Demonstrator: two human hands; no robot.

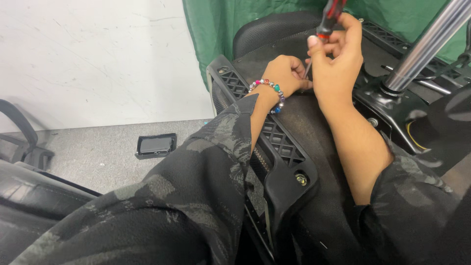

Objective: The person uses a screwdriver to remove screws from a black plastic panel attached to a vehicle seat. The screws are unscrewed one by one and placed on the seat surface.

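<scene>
An upturned black office chair seat (pixel 294 127) lies in front of me, its mesh underside and plastic frame facing up. My right hand (pixel 338 59) grips a screwdriver (pixel 328 19) with a red and black handle, held upright with its shaft pointing down at the seat. My left hand (pixel 287 73), with a bracelet of coloured beads at the wrist, is curled next to the screwdriver's tip and rests on the seat. What it pinches is hidden. Both arms wear dark patterned sleeves.
A chrome gas-lift column (pixel 427 44) rises from the black mechanism plate (pixel 392 108) at the right. A screw (pixel 300 179) sits in the frame's near corner. A small black plastic part (pixel 156 145) lies on the grey floor. Another chair's armrest (pixel 19 132) is at far left. Green cloth (pixel 211 29) hangs behind.
</scene>
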